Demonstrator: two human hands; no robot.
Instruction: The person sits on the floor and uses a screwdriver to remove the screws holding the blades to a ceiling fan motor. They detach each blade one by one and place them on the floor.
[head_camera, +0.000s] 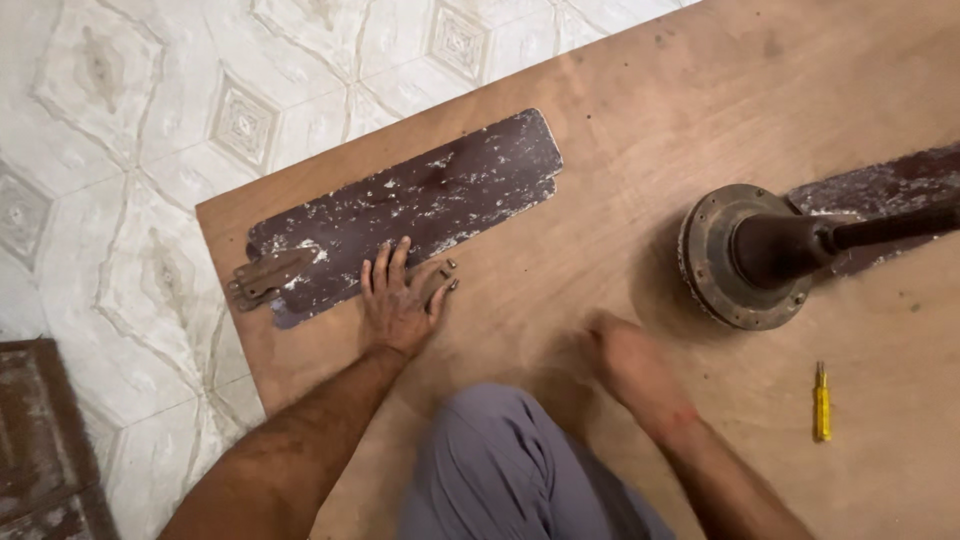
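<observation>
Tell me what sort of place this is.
Probably a home floor used as a makeshift repair spot. A plywood sheet lies on patterned floor tiles, carrying a worn ceiling-fan blade, the fan motor and a yellow screwdriver.

No packages, labels, signs or screens show anywhere on the board or floor.

The left hand (397, 300) lies flat, palm down, just left of the frame's centre, its fingers spread and pointing toward the top of the frame, the thumb splayed out to the right. Its bare forearm runs down to the lower left edge. The right hand (632, 368) sits right of centre, blurred, so its fingers cannot be told; its forearm slants toward the lower right.
</observation>
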